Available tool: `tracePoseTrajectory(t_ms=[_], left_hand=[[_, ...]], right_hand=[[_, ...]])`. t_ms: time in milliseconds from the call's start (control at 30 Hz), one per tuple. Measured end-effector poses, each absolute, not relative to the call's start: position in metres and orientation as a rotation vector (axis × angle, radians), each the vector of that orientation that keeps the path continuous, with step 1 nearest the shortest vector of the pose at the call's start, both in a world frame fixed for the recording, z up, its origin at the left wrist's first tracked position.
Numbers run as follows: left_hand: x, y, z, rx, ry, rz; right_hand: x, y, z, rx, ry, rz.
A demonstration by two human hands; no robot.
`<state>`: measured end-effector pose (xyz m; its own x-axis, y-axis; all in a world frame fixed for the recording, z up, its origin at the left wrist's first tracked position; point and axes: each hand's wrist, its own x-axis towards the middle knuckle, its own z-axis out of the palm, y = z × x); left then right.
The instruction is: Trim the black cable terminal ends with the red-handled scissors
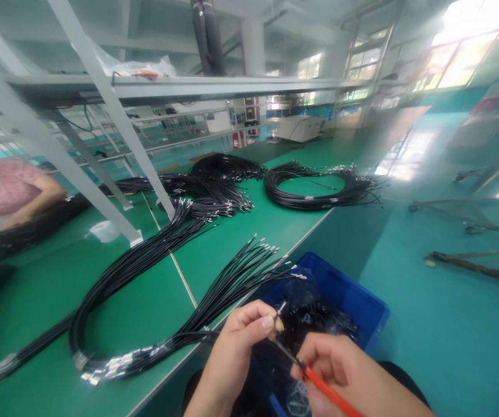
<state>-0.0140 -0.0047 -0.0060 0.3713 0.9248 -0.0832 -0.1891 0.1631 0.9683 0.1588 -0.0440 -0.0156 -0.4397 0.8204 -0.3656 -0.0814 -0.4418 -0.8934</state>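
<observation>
My left hand (pixel 249 330) pinches the end of a black cable (pixel 279 310), whose light metal tip sticks up past the thumb. That cable seems to run back to the bundle of black cables (pixel 214 295) curving over the table beside it. In my right hand (pixel 334 365) is a slim tool with a red-orange handle (pixel 330 394); its thin dark metal shaft points towards the left fingertips. The exact kind of tool is not clear, nor whether it touches the cable. Both hands are over a blue bin (pixel 345 289) holding dark pieces and clear plastic.
The green table (pixel 249 217) bears a coiled cable bundle (pixel 308 188) and heaped black cables (pixel 223 168) farther back. White shelf posts (pixel 119 127) rise from it, near a white roll (pixel 104 231). At the left a person in a pink top (pixel 10 185) handles dark cables.
</observation>
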Motion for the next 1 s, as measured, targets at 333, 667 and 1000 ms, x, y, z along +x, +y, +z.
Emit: tracePoseTrajectory(t_ms=[333,667,1000], left_hand=[[0.019,-0.03,-0.043,2.183,1.162,0.418],[-0.05,-0.006,-0.016,2.129,2.186,0.47],[-0.097,0.018,-0.019,1.928,2.096,0.564]], right_hand=[[0.184,-0.044,-0.029,-1.175,-0.93,1.512],[0.146,-0.031,-0.09,-1.549,-1.49,1.199],[0.156,-0.038,-0.116,-1.483,-1.025,1.407]])
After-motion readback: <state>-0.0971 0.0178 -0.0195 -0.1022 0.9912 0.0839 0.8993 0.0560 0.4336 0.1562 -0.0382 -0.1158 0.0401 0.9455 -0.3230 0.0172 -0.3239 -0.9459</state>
